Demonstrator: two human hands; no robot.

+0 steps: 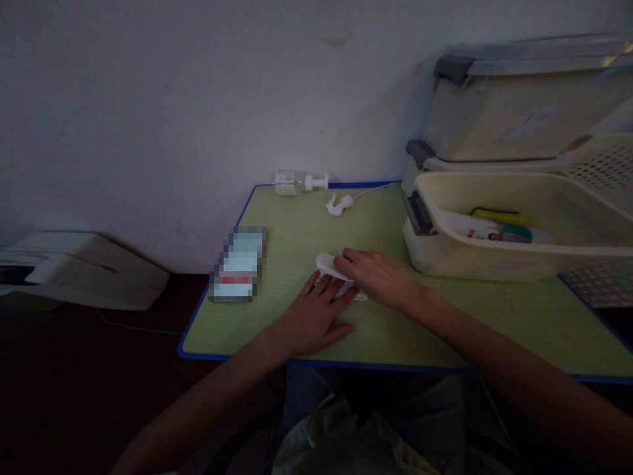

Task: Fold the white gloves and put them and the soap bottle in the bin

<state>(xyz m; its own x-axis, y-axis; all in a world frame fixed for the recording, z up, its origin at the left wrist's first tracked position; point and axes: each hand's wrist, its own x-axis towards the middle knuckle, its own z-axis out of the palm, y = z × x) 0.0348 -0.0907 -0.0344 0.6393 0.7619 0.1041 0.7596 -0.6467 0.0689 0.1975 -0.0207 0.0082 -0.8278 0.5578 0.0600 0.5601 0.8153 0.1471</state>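
Note:
My right hand (368, 272) is closed on a small white object (328, 265) with a rounded end, near the middle of the green table. Its kind is not clear. My left hand (316, 315) lies low over the tabletop, fingers stretched out and the thumb apart. The fingertips touch something white and partly see-through (361, 297) just under the white object. Both hands cover most of it. Beyond them lie a white trigger spray head (340, 205) with a thin tube and a clear pump bottle (293, 183) on its side.
A phone (238, 265) with a blurred screen lies at the left of the blue-edged table (267, 323). On the right stands a cream bin (475, 254) with a white bottle (475, 227) inside. Lidded boxes (494, 119) are stacked behind it, against the wall.

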